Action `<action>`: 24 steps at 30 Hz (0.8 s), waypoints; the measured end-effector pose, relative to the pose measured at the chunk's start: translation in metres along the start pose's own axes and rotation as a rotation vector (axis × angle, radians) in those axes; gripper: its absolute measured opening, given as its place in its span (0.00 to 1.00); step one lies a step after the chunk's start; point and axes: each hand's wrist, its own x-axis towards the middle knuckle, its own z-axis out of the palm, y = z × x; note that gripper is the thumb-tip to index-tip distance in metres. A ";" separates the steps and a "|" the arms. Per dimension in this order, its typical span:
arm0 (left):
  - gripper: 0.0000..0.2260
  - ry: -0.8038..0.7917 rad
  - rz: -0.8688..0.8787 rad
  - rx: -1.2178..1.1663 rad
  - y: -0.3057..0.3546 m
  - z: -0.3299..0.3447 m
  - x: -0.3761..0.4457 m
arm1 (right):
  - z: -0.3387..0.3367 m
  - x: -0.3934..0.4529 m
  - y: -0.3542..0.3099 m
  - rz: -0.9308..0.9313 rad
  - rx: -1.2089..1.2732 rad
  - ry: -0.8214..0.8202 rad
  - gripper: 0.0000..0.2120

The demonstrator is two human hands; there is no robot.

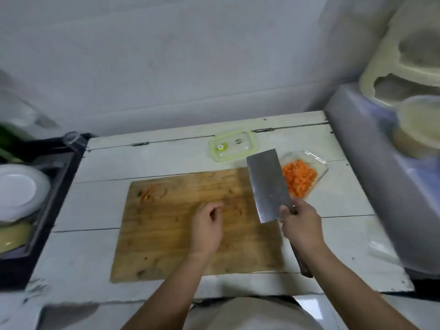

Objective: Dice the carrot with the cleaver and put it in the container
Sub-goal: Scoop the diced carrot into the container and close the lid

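Gripped in the right hand [300,225] was the cleaver [269,184], the fingers curled round the top of its dark handle just below the blade, with the handle's end showing beneath the wrist toward 5 o'clock. Its broad steel blade was raised flat-side up and pointed toward 11 o'clock from that hand, partly covering the near-left edge of the container. A heavy, stiff, blade-forward tool was judged, best held exactly there, high on the handle near the blade.

Over the cutting board [181,234], at 9 o'clock from the right hand and near it, the left hand [206,228] was held with fingers loosely curled and nothing seen in it; whether a small scrap was pinched could not be told.

At 12 to 1 o'clock from the right hand, just off the board's far-right corner, the clear glass container [317,164] was seen holding the diced carrot [298,178], a heap of small, light, firm cubes. Only thin orange shavings [148,192] were left at the board's far-left corner, so the task was judged nearly done. Glass being smooth and breakable, the container was judged best taken by its side walls. Its green-rimmed lid [233,148] was lying just beyond the board, at 10 o'clock from the container.
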 end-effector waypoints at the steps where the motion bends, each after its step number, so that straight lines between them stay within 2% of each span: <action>1: 0.10 0.044 -0.039 0.005 -0.020 -0.017 -0.008 | 0.019 -0.002 -0.003 -0.018 -0.041 -0.066 0.09; 6: 0.11 0.244 -0.172 0.038 -0.100 -0.103 -0.011 | 0.104 -0.024 -0.005 0.020 -0.090 -0.229 0.09; 8: 0.12 0.274 -0.192 0.051 -0.119 -0.128 -0.006 | 0.127 -0.028 -0.008 0.054 -0.071 -0.234 0.11; 13: 0.10 0.252 -0.016 0.191 -0.147 -0.175 0.034 | 0.167 -0.050 -0.049 0.074 -0.061 -0.138 0.03; 15: 0.11 0.212 0.042 0.254 -0.151 -0.187 0.061 | 0.177 -0.059 -0.059 0.078 -0.063 -0.107 0.04; 17: 0.14 0.148 0.220 0.343 -0.147 -0.192 0.082 | 0.181 -0.067 -0.063 0.122 -0.050 -0.078 0.03; 19: 0.19 -0.016 0.507 0.517 -0.141 -0.187 0.099 | 0.180 -0.075 -0.066 0.155 -0.055 -0.057 0.03; 21: 0.23 -0.264 0.707 0.732 -0.131 -0.176 0.109 | 0.178 -0.081 -0.064 0.174 -0.054 -0.035 0.04; 23: 0.26 -0.377 0.720 0.957 -0.123 -0.167 0.114 | 0.173 -0.082 -0.061 0.207 -0.046 -0.023 0.04; 24: 0.27 -0.345 0.681 1.053 -0.122 -0.166 0.115 | 0.170 -0.079 -0.058 0.205 -0.051 0.001 0.04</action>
